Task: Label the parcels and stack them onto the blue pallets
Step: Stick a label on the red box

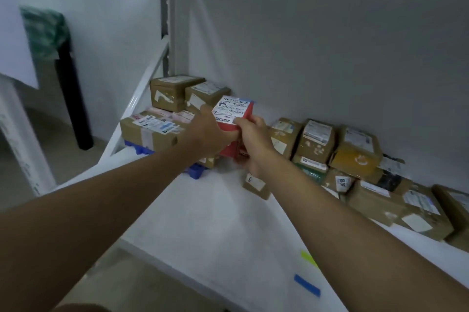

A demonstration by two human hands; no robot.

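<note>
Both hands grip a red parcel [237, 131]: the left hand [209, 131] is wrapped round its left side, the right hand [253, 144] pinches its near right edge, thumb by the white label [232, 108] on top. The parcel is held just above the blue pallet [195, 170] at the far left of the white table [215, 223]. Several brown boxes [152, 131] already sit stacked there, so stacking is under way. To the right, a jumbled row of parcels [355, 159] along the wall looks not yet stacked; many carry labels, though which are new I cannot tell.
</note>
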